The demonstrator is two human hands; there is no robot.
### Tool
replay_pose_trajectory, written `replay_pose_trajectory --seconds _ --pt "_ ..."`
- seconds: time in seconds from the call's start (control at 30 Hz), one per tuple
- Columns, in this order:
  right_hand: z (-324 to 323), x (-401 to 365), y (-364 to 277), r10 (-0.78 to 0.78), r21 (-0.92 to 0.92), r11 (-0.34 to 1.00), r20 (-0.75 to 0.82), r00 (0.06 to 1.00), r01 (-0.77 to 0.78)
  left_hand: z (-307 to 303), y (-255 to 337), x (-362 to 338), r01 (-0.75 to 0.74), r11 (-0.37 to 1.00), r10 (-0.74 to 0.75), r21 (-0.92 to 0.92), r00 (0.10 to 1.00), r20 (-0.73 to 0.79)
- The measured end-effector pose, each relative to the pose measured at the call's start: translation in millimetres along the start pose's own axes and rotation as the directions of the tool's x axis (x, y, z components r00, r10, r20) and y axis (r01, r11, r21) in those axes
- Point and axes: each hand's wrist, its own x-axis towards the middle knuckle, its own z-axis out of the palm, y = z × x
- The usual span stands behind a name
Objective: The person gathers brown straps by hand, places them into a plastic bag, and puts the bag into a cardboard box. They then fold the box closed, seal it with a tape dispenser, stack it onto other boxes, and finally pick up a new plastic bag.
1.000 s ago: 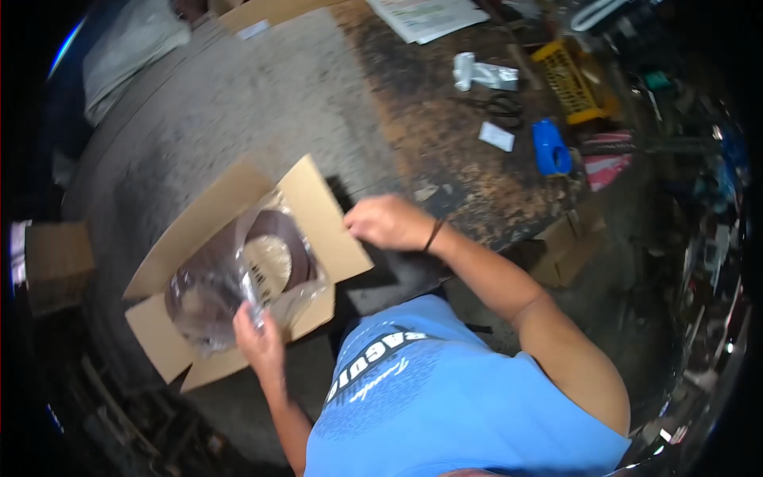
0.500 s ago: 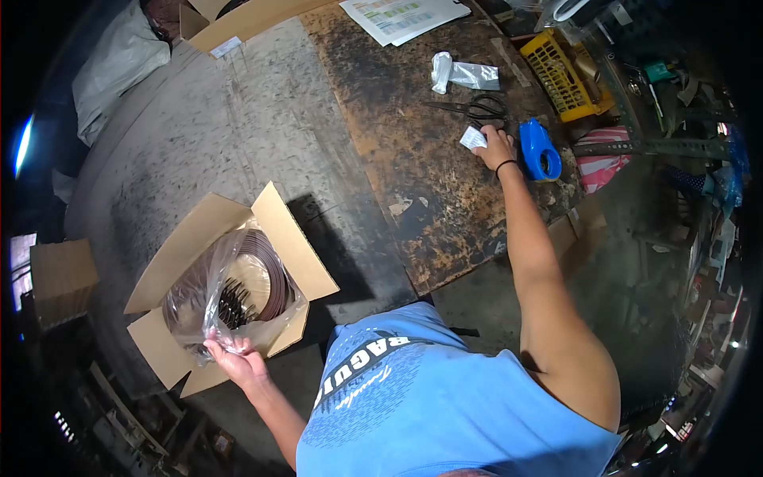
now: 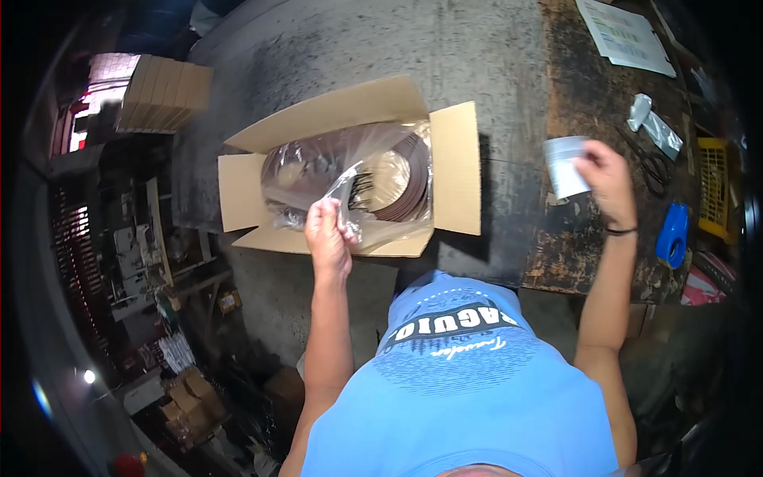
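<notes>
An open cardboard box (image 3: 457, 168) stands on the worktable in front of me. Inside lie coils of flat brown strip (image 3: 415, 179) and a cluster of small dark pieces (image 3: 362, 191), partly covered by a clear plastic bag (image 3: 318, 159). My left hand (image 3: 327, 234) pinches the edge of the bag at the near side of the box. Off to the right, above the table, my right hand (image 3: 608, 179) holds a small white paper slip (image 3: 566, 167) with faint print on it.
Right of my right hand lie scissors (image 3: 653, 168), a blue tape dispenser (image 3: 673, 236), and a silvery plastic packet (image 3: 658, 131). A yellow basket (image 3: 713, 191) stands at the right edge. Printed sheets (image 3: 628, 36) rest at the back right. Stacked cartons (image 3: 163, 94) stand at the left.
My right hand has lifted the paper slip from beside the scissors and brought it left, toward the box. My left hand still grips the bag. The camera view has turned toward the box.
</notes>
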Motion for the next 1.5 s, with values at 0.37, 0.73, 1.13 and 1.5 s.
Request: replay_pose_trajectory --seconds 0.37,0.73,1.13,1.5 --pt "296.2 112.2 31.2 0.447 -0.787 0.61 0.435 0.782 0.09 -3.2 -0.7 -1.6 -0.061 0.998 0.06 0.012 0.996 0.059" --pt "342.0 101.7 63.4 0.375 -0.736 0.669 0.209 0.903 -0.107 -5.0 5.3 2.8 -0.128 0.992 0.128 -0.004 0.985 0.113" --pt "335.3 89.4 57.7 0.25 -0.81 0.511 0.461 0.851 0.288 -3.7 12.8 6.9 -0.161 0.986 0.148 0.048 0.966 0.211" --pt "345.6 69.2 66.0 0.338 -0.748 0.073 0.641 0.689 0.66 -7.5 18.7 4.2 -0.095 0.992 0.066 0.085 0.953 0.296"
